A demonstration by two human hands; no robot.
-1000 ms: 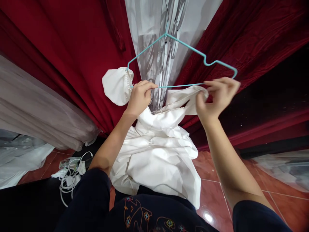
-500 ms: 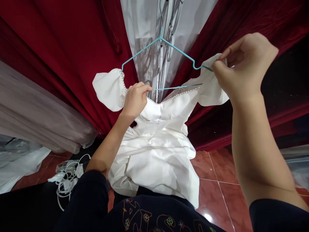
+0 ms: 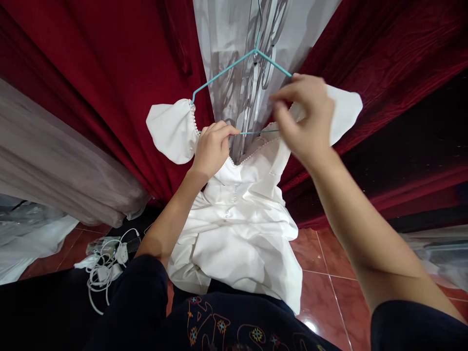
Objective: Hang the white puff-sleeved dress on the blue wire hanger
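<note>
A white dress [image 3: 248,234] with puff sleeves and a pearl-trimmed neckline hangs on a light-blue wire hanger [image 3: 224,73]. My left hand [image 3: 214,148] is closed around the hanger's bottom bar, just inside the left sleeve [image 3: 171,131]. By the hanger's right shoulder, in front of the right sleeve [image 3: 345,109], is my right hand [image 3: 309,117]. Its thumb and forefinger are curved and slightly apart, a little blurred, with nothing visible between them. This hand hides the hanger's right end and part of the neckline. The dress's lower part drapes against my body.
Dark red curtains [image 3: 120,63] hang on both sides of a metal rack [image 3: 252,92] with white fabric behind it. A tangle of white cables [image 3: 104,273] lies on a black surface at lower left. Red floor tiles [image 3: 329,287] show at right.
My right hand has let go of the right sleeve and hanger end and moved left toward the hanger's middle. My left hand keeps its hold, while hanger and dress top appear shifted slightly right.
</note>
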